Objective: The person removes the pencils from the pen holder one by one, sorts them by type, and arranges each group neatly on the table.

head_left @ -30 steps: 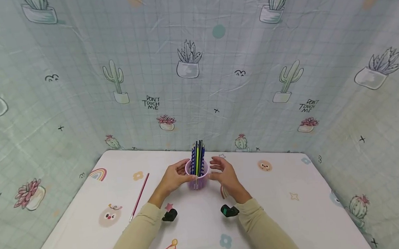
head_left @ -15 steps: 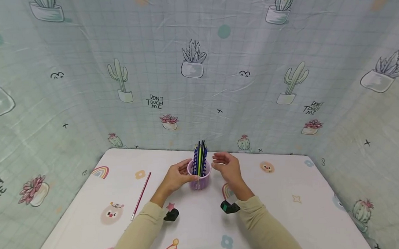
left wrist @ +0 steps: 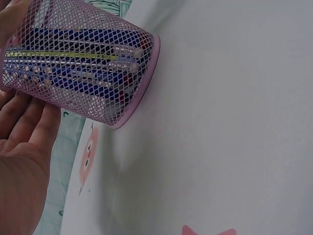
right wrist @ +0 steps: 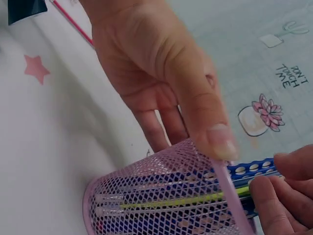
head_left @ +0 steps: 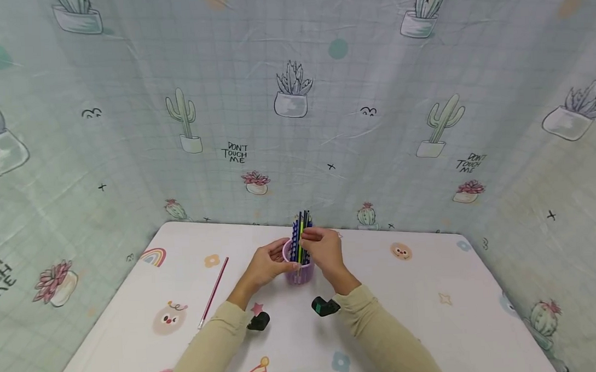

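Observation:
A pink-purple mesh pencil cup (head_left: 299,275) stands upright on the table, filled with dark blue, black and yellow-green pencils (head_left: 296,238). My left hand (head_left: 264,268) holds the cup, its thumb over the near rim and its fingers along the far left side. The left wrist view shows the pencils (left wrist: 73,56) through the mesh. My right hand (head_left: 326,252) is above the cup's right side, thumb and fingers pinching at the upright pencils. In the right wrist view its fingertips (right wrist: 266,198) lie against the yellow-green pencil, covering the upper ends of several others.
A thin paintbrush (head_left: 214,292) with a dark red handle lies on the white printed table (head_left: 391,314) to the left of the cup. A cactus-print cloth (head_left: 325,125) hangs behind and on both sides. Dark wrist devices (head_left: 326,306) sit under both sleeves.
My right hand has moved left from beside the cup to the pencils, its fingers drawing together on them. The left hand stays on the cup. The head view has shifted slightly.

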### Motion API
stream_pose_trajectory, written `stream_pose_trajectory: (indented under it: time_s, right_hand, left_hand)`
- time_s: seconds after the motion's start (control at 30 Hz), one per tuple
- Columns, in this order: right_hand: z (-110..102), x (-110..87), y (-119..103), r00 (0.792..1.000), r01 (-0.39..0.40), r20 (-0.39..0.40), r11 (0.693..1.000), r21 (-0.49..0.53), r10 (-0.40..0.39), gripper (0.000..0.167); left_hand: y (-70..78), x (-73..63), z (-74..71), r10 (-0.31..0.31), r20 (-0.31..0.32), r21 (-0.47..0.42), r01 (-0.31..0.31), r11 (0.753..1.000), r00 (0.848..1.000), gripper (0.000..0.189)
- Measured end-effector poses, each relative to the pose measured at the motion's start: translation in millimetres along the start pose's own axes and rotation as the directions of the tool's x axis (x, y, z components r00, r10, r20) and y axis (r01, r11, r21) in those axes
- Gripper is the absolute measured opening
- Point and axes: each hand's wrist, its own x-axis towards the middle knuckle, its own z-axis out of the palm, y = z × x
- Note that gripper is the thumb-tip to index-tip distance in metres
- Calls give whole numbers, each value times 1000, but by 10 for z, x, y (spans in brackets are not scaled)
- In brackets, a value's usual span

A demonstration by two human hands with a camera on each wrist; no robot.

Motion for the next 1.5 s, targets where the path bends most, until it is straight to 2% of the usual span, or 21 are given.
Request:
stream_pose_trajectory:
  time_s: [0.13,0.37,0.67,0.9,1.1,1.27,1.5]
  right_hand:
    - [39,34,24,999,-3,-41,1000,-30,2,32]
    - [90,86,12,999,5,-47,997,-72,-9,26]
    - [175,137,2,996,30,-76,987,-155,-42,27]
    - [199,160,-10,997,33,-54,974,-225,-47,32]
    - [210,204,-29,1000,4,-8,959,-282,-6,31]
    - [214,230,-66,999,-26,15,952,-306,33,23]
    - [232,285,-78,994,-82,43,958,-274,98,20]
  left_hand:
    - [2,6,11,-5,5,-5,5,1000,1000,81]
    - [-1,10,10,8,6,6,-8,1000,1000,79]
    - [-5,23,13,18,25,-13,-18,1000,1000,80]
    - [-21,20,20,26,28,-8,-26,1000,999,80]
    - [-23,18,28,29,19,-14,-28,1000,999,81]
    - [-22,9,28,23,19,-18,-23,1000,1000,84]
    - [-31,11,22,19,16,-11,-19,1000,1000,85]
